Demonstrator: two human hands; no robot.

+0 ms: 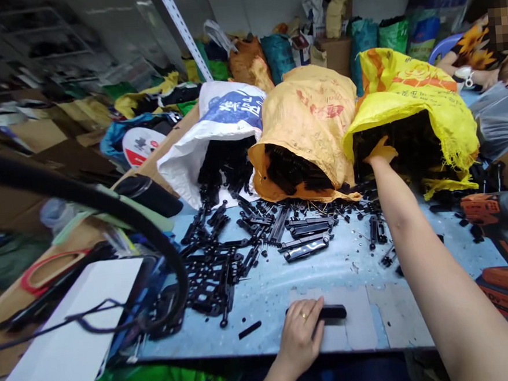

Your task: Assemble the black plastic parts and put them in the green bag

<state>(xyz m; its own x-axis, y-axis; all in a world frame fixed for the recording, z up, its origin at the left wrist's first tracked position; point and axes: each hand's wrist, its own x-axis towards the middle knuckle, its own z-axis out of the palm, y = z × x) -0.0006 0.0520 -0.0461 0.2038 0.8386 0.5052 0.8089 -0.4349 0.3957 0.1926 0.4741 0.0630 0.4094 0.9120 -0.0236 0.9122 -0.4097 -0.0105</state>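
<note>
My left hand [301,332] rests on the near edge of the blue table [312,279], fingers closed over a long black plastic bar [332,311]. My right arm stretches far across the table, and my right hand [379,152] reaches into the mouth of a bright yellow woven sack [408,95] full of black parts. Its fingers are inside the dark opening and hidden. An orange-yellow sack [310,122] and a white and blue sack [227,122] lie beside it, each spilling black plastic parts [224,256] over the table.
An orange cordless drill [499,220] lies at the right edge. A thick black hose [107,206], a white sheet [73,336] and red-handled scissors [46,269] sit at the left. Another person [488,52] sits at the far right. Bags and boxes are piled behind.
</note>
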